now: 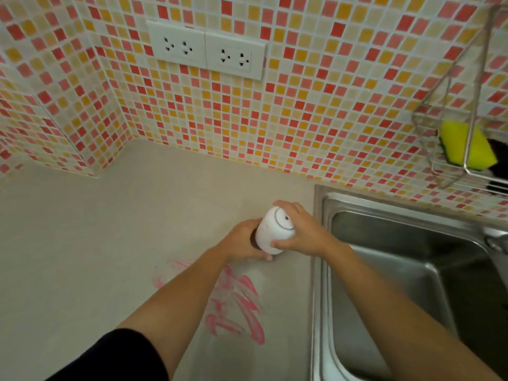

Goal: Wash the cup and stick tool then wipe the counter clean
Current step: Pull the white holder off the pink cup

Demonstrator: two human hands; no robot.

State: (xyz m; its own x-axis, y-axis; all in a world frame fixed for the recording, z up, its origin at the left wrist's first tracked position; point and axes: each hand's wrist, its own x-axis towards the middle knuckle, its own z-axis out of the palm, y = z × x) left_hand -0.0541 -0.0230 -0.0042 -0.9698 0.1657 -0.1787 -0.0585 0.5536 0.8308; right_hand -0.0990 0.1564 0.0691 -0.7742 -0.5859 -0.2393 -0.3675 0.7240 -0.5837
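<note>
A white cup with a rounded lid (273, 229) stands on the beige counter (110, 243), close to the sink's left rim. My right hand (299, 229) curls round its upper part and lid. My left hand (244, 240) grips its lower body from the left. Pink smears (236, 301) streak the counter just in front of the cup. No stick tool shows in this view.
A steel sink (398, 270) fills the lower right, with part of a tap (494, 240) at its right edge. A wire rack (450, 149) on the tiled wall holds a yellow sponge (464, 145). Two double sockets (206, 49) sit on the wall above the counter.
</note>
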